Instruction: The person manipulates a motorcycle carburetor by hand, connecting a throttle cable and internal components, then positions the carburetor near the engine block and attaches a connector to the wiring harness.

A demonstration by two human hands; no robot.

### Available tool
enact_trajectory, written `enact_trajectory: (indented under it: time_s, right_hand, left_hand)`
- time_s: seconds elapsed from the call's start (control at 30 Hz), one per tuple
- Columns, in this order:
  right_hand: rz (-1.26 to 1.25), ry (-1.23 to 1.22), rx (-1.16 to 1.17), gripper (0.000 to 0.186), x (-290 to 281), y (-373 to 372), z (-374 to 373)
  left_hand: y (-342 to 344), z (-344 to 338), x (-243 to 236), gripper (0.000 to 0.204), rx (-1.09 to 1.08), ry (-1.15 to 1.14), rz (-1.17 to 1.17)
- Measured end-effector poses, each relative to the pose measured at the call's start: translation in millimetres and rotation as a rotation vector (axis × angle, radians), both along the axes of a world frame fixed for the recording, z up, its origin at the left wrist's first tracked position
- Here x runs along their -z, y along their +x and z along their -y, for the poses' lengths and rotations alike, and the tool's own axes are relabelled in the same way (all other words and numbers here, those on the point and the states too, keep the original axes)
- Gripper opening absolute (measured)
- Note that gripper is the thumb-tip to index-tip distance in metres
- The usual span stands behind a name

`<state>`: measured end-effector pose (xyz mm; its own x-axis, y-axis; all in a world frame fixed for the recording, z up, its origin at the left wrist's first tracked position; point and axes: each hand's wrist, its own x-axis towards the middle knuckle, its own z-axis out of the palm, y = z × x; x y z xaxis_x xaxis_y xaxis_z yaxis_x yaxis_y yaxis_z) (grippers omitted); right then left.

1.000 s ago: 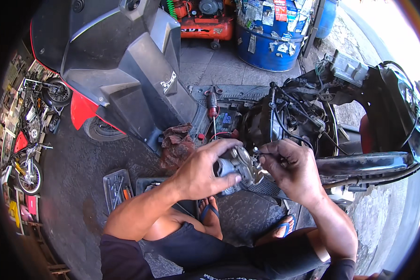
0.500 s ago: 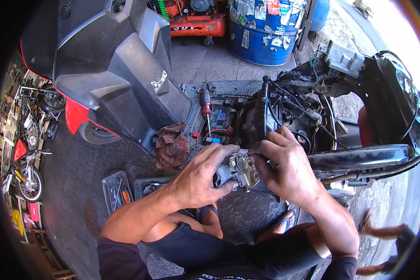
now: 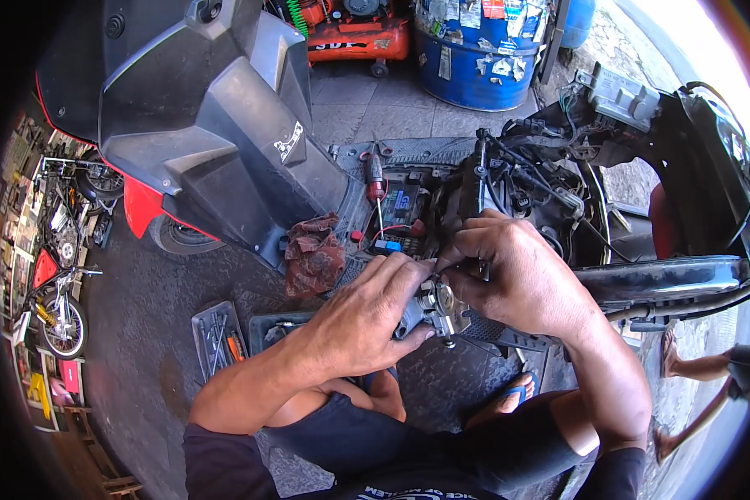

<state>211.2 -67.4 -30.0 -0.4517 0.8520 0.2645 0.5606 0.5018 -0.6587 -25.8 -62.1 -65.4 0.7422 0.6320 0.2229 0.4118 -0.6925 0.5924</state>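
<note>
My left hand [image 3: 354, 325] is wrapped round a silver metal carburetor [image 3: 446, 308] held low over the open scooter floorboard, fingers on top and thumb beneath. My right hand [image 3: 517, 275] is closed at the carburetor's top right, thumb and fingertips pinched on something too hidden to make out. Just beyond lie a battery [image 3: 398, 204] with red wires and a red-handled screwdriver [image 3: 375, 179]. A crumpled dirty red rag [image 3: 312, 258] is beside my left hand. A grey tray of tools [image 3: 217, 337] rests on the floor at left.
A black body panel [image 3: 225, 150] stands upper left; the stripped scooter frame [image 3: 658, 275] stretches right. A red compressor [image 3: 358, 42] and blue drum [image 3: 475, 79] stand behind. Motorcycles [image 3: 62, 317] line the far left. Another person's bare legs [image 3: 696, 367] are at the right edge.
My right hand has shifted over the carburetor's top and now covers more of it. Another person's legs, absent a second ago, have come in at the right edge.
</note>
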Motion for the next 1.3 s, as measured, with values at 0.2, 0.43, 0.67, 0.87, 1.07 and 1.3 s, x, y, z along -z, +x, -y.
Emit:
enact_trajectory:
  time_s: [0.2,0.43,0.67,0.87,1.07,1.3]
  right_hand:
    - [-0.012,-0.203,0.077,0.014,-11,-5,6]
    - [0.072,-0.139,0.189,0.014,-15,-10,19]
    - [-0.029,-0.121,0.195,0.013,-12,-14,23]
    - [-0.184,-0.265,0.27,0.018,-8,-17,23]
    - [-0.136,-0.231,0.271,0.019,-16,-15,30]
    - [0.075,0.076,0.235,0.019,-15,-21,39]
  left_hand:
    - [1,4,-3,0.068,-0.015,0.018,-0.026]
    - [8,16,-11,0.07,-0.072,0.008,-0.095]
    - [9,21,-12,0.069,-0.097,0.045,-0.103]
    - [10,20,-11,0.066,-0.087,0.039,-0.123]
    - [11,25,-12,0.065,-0.111,0.074,-0.123]
    - [13,26,-16,0.065,-0.149,0.007,-0.122]
